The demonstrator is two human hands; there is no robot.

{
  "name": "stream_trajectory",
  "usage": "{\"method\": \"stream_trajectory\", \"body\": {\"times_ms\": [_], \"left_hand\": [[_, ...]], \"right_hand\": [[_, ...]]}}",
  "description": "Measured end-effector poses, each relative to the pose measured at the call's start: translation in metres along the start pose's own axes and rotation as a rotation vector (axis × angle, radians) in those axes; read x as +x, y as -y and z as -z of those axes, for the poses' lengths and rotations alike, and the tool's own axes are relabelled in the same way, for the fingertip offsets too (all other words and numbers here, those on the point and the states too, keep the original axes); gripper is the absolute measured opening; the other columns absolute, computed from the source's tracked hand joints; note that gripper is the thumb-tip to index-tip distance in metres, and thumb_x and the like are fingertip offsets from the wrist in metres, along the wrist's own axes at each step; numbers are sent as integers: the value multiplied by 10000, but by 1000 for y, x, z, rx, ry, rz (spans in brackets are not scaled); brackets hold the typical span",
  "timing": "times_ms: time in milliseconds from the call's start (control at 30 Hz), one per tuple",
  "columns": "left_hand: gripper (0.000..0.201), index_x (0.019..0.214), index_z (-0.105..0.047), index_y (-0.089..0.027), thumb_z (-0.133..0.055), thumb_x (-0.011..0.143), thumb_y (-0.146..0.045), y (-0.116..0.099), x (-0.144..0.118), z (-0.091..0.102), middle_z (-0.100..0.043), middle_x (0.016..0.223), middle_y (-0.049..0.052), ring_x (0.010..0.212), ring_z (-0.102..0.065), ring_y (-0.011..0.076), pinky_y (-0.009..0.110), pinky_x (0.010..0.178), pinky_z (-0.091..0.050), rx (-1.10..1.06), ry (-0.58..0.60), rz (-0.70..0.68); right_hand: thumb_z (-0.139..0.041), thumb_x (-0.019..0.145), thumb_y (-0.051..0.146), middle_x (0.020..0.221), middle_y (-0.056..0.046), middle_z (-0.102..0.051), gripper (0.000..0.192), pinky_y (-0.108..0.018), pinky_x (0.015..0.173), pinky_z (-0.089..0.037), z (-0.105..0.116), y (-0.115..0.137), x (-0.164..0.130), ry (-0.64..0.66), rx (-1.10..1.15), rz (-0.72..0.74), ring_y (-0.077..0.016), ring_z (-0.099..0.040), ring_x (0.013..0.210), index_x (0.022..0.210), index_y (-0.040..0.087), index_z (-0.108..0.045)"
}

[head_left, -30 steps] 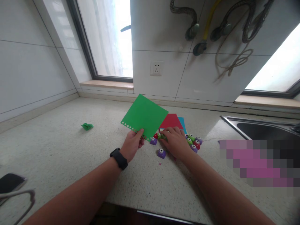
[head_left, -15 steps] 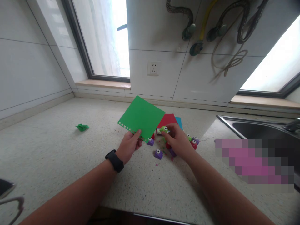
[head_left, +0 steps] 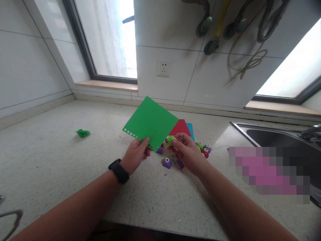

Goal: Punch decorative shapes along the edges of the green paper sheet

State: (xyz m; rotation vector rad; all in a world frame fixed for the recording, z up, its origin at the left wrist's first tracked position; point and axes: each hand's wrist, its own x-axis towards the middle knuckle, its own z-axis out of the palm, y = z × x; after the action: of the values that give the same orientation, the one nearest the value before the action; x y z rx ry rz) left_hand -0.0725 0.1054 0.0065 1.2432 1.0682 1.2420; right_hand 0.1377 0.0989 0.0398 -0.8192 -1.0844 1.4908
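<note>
My left hand (head_left: 135,154), with a black watch on the wrist, pinches the near edge of a green paper square (head_left: 150,122) held tilted above the counter. Small shapes are punched along that near edge. My right hand (head_left: 188,152) holds a small green craft punch (head_left: 171,139) right beside the paper's right corner. Several small punches, purple (head_left: 167,162), red and green, lie on the counter under and around my right hand.
Red paper (head_left: 181,127) and blue paper lie behind the green sheet. A crumpled green scrap (head_left: 83,133) sits far left. A steel sink (head_left: 276,135) is at the right, a wall socket (head_left: 162,68) and hanging hoses behind.
My right hand lifted a green punch out of the pile and brought it up to the green paper's right corner. The left hand kept holding the paper.
</note>
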Motion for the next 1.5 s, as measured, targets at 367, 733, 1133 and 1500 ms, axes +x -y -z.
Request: {"method": "stream_trajectory", "body": {"times_ms": [367, 733, 1133, 1500], "left_hand": [[504, 674, -619, -161, -573, 933, -591, 3, -1, 2, -581, 544, 27, 468, -480, 112, 246, 450, -355, 75, 9, -24], [535, 625, -613, -164, -574, 927, -605, -2, -5, 0, -574, 530, 34, 443, -472, 106, 247, 439, -350, 58, 0, -33], [524, 703, -643, -160, -566, 929, -627, 4, -4, 3, -586, 558, 30, 478, -495, 122, 249, 455, -382, 110, 32, -71], [519, 681, -644, -165, -561, 938, -607, 4, -5, 3, -592, 567, 41, 489, -501, 128, 256, 467, -378, 132, 40, -93]], "right_hand": [[-919, 671, 331, 961, -25, -755, 413, -338, 842, -581, -2, -3, -1, 40, -99, 31, -163, -725, 836, 985, 234, -668], [-900, 657, 280, 971, -18, -729, 448, -354, 828, -589, -4, 0, -5, 42, -189, 58, -181, -729, 873, 970, 251, -580], [-906, 651, 338, 889, -8, -698, 479, -315, 706, -553, -6, -1, -6, 48, -224, 50, -175, -697, 809, 959, 251, -549], [-844, 735, 435, 865, -7, -663, 350, -297, 664, -510, -5, 2, -5, 65, -349, 94, -143, -602, 719, 925, 223, -641]]}}
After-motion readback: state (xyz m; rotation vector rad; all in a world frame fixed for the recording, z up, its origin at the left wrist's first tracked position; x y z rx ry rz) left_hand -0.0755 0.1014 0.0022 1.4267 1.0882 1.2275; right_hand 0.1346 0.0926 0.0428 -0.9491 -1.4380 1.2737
